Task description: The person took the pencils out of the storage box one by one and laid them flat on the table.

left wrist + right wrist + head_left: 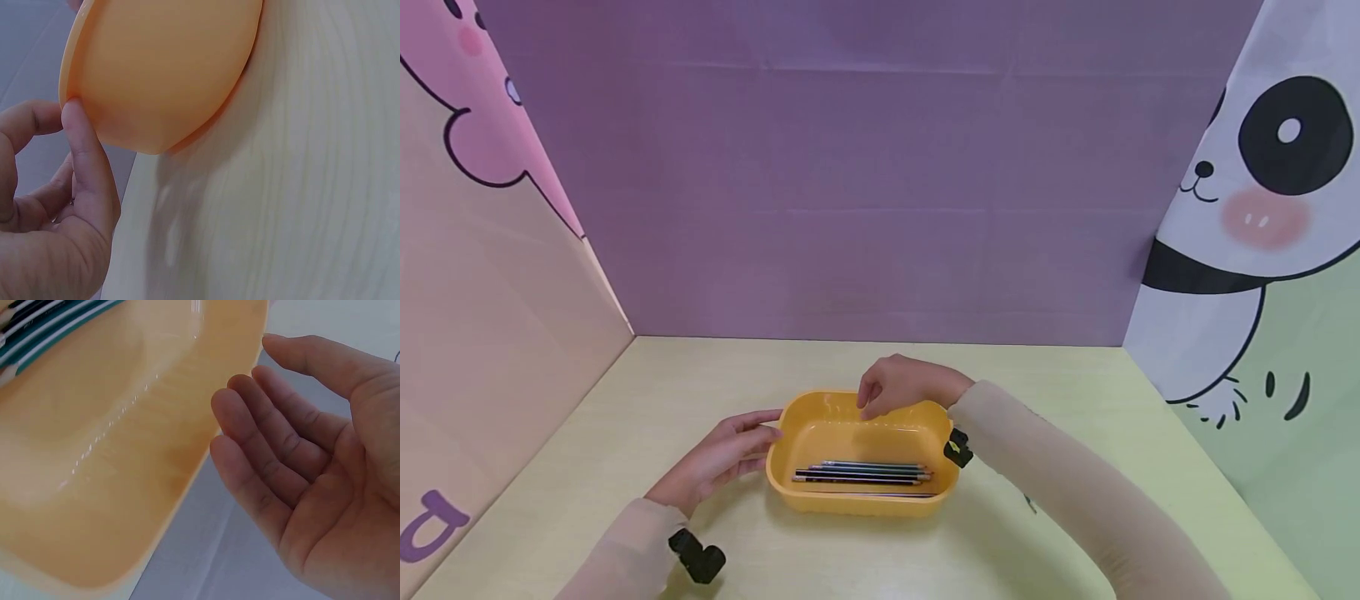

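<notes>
A yellow plastic basin stands on the table, with several dark and green pencils lying lengthwise along its near side. My left hand is at the basin's left end. In the left wrist view, the thumb of that hand presses the outer wall near the rim, and the index finger meets the rim from the other side. Over the far rim is my right hand, holding nothing. The right wrist view shows its fingers loosely bent beside the rim, away from the pencils.
The pale wooden tabletop runs back to a purple panel. Side panels rise at left and right, the right one printed with a panda. Black wrist mounts sit on both sleeves.
</notes>
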`<state>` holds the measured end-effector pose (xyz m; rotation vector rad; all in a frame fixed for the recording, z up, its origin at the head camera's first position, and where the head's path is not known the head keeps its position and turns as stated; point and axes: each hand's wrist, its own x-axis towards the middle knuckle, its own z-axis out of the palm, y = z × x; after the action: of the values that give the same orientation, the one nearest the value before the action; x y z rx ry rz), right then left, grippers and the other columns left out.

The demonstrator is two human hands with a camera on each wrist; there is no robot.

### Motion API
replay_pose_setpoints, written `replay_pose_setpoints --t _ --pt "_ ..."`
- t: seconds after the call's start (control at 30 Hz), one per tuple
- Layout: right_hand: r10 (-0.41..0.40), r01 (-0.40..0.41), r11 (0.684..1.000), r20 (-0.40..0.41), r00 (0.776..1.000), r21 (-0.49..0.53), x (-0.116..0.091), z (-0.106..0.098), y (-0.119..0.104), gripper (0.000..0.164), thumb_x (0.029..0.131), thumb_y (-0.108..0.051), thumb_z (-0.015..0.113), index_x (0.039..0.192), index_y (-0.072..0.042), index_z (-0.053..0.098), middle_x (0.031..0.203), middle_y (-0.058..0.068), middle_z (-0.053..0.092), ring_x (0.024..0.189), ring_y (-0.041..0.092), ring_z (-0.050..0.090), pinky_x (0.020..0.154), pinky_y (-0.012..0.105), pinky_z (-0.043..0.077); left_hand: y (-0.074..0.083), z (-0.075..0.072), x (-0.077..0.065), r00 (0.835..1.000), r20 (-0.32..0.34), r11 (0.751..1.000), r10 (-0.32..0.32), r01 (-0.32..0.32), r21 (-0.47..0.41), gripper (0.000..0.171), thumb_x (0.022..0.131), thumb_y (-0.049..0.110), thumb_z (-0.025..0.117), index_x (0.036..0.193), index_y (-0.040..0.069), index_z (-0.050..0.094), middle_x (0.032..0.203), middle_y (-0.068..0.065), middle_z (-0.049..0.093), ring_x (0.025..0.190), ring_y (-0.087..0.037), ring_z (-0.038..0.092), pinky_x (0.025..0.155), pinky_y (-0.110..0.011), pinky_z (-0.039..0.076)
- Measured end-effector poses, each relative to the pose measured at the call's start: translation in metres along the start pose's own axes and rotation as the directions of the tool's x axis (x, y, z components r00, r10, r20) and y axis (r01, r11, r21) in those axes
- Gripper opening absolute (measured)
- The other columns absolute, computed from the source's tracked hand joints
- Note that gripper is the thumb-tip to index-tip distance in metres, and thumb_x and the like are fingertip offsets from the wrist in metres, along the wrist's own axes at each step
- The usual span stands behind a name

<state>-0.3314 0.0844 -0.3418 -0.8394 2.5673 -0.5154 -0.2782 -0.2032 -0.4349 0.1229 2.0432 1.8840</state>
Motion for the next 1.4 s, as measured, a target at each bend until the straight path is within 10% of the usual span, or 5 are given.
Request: replay_pose_setpoints --t 1.4 --pt "-0.038 0.04 0.999 0.183 0.982 -0.005 0.025 0.058 -0.007 0.013 0.083 -0.016 0.082 0.094 -0.016 0.076 0.087 -0.014 0.067 0.081 0.003 0.061 0.075 0.02 0.051 0.001 0.002 -0.001 1.0 -0.001 1.0 -0.003 0.003 0.001 0.061 0.1 0.02 0.061 0.149 -0.007 0.037 0.123 -0.017 0.061 0.099 -0.02 0.064 0.085 -0.03 0.057"
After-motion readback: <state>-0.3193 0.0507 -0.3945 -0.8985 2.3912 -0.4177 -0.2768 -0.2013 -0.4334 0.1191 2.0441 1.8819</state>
